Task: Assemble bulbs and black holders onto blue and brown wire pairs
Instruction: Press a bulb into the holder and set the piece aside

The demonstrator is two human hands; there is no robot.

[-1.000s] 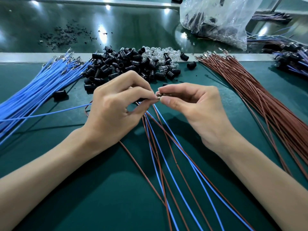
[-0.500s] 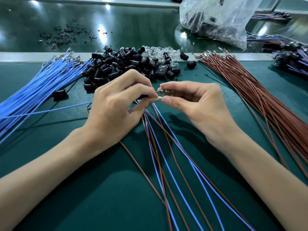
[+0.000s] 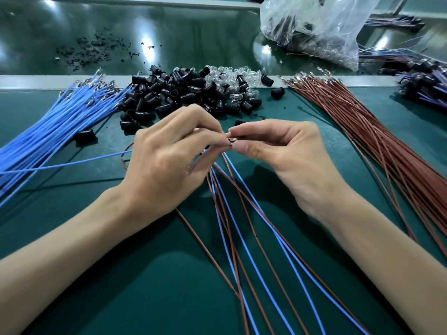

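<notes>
My left hand (image 3: 167,163) and my right hand (image 3: 280,151) meet fingertip to fingertip above the green mat. Between them a small metal wire terminal (image 3: 231,141) shows, pinched by my right thumb and forefinger. My left fingers pinch the ends of several blue and brown wires (image 3: 244,228) that trail toward me across the mat. What else sits inside either pinch is hidden. Behind the hands lies a heap of black holders (image 3: 174,95) mixed with clear bulbs (image 3: 232,73).
A bundle of blue wires (image 3: 55,131) fans out at the left, a bundle of brown wires (image 3: 377,131) at the right. A clear plastic bag (image 3: 314,27) sits at the back right, finished assemblies (image 3: 425,81) at the far right. One loose black holder (image 3: 84,136) lies near the blue bundle.
Both hands stay joined at the fingertips with only small shifts; the pinch point has barely moved.
</notes>
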